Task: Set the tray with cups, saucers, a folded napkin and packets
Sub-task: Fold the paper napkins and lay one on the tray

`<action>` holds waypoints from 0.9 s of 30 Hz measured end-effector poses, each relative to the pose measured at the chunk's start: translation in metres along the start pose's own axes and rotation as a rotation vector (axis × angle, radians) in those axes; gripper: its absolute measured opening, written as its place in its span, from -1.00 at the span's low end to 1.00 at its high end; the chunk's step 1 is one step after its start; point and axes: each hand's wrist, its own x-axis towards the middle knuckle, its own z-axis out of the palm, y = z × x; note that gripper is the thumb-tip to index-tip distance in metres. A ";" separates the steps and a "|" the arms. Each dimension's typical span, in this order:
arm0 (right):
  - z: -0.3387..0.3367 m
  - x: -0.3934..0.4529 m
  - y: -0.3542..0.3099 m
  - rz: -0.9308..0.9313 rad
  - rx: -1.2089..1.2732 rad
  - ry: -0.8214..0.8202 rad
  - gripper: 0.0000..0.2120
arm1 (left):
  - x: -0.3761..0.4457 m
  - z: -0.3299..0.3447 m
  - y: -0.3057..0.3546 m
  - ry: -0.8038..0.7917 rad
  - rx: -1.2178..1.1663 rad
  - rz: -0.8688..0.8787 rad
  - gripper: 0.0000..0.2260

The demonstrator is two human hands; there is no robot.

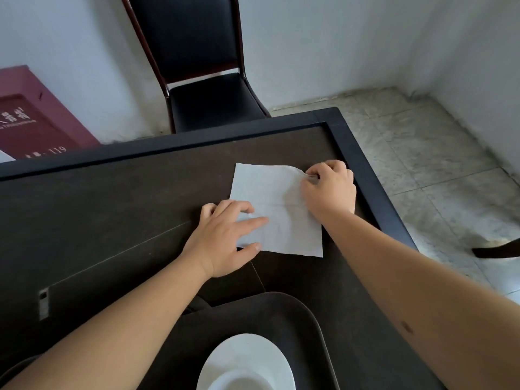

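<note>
A white paper napkin point(277, 204) lies spread flat on the dark table point(112, 209), near its far right corner. My left hand point(225, 235) rests on the napkin's near left corner with fingers spread, pressing it down. My right hand point(329, 187) pinches the napkin's far right corner between thumb and fingers, and the paper is wrinkled there. Close to me sits a dark tray point(281, 311) holding a white saucer point(244, 358) with a white cup point(242, 382) on it, cut off by the bottom edge.
A black chair point(202, 80) stands behind the table's far edge. A red box point(33, 116) leans against the wall at the left. The table's raised rim point(363, 175) runs just right of the napkin, with tiled floor point(439, 153) beyond.
</note>
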 end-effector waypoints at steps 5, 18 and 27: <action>-0.010 -0.010 -0.001 0.054 0.434 -0.023 -0.94 | 0.000 0.000 0.000 0.009 -0.008 0.012 -0.55; -0.031 -0.062 0.014 -0.155 0.747 -0.193 -0.68 | -0.001 0.004 0.001 0.369 -0.229 -0.102 -0.30; -0.030 -0.074 0.023 -0.115 0.830 -0.046 -0.80 | 0.004 -0.003 -0.006 0.351 -0.421 -0.133 -0.22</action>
